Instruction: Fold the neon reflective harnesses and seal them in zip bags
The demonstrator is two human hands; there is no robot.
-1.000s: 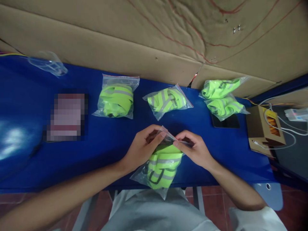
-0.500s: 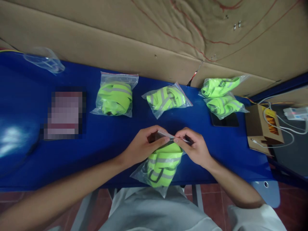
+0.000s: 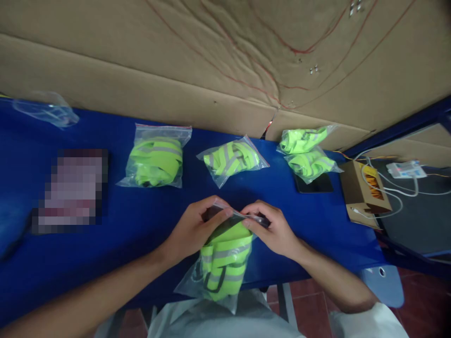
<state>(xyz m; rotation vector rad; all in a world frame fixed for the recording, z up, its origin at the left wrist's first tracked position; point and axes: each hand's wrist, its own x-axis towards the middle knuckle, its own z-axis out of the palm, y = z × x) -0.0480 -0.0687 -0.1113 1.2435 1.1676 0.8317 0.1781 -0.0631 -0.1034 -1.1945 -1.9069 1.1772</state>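
Note:
A clear plastic bag with a folded neon-yellow reflective strap (image 3: 227, 263) inside hangs at the table's front edge. My left hand (image 3: 199, 227) pinches the left part of the bag's top edge between thumb and fingers. On the right part of the same edge, my right hand (image 3: 273, 227) is closed in a pinch, its thumb close to the left thumb. Behind my hands lie a large bagged strap (image 3: 157, 159), a smaller bagged strap (image 3: 230, 157) in the middle, and two bagged straps (image 3: 308, 155) together at the right.
The blue table (image 3: 141, 225) meets a cardboard panel (image 3: 176, 80) at the back. A blurred-out flat item (image 3: 73, 188) and an empty plastic bag (image 3: 47, 110) lie left. At right are a dark phone-like slab (image 3: 315, 184), cardboard box (image 3: 366, 188) and white cables (image 3: 401, 192).
The view has shifted, so the table items sit lower and further left in it. My hands still grip the bag's top edge, with slightly more of its opening area visible between them.

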